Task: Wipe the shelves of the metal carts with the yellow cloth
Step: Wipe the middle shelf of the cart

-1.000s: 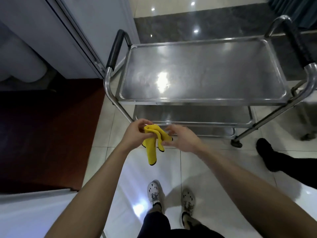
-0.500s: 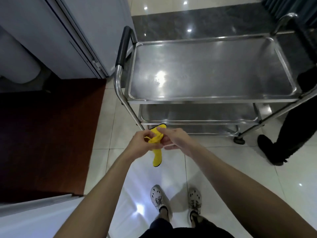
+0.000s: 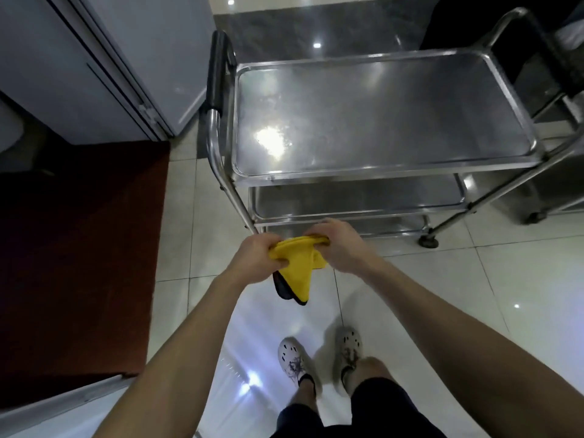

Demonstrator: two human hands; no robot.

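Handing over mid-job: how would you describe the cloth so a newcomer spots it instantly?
Find the steel cart at centre. Just in front of its near edge, the left hand and right hand both hold the yellow cloth in mid-air. It is the only bright yellow thing here, with a dark corner hanging down.

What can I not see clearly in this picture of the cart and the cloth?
Head view: the lower shelves of the cart, mostly covered by its top shelf.
Head view: the second cart, cut off by the right edge.
Head view: the ends of the cloth, hidden inside the left hand and the right hand.
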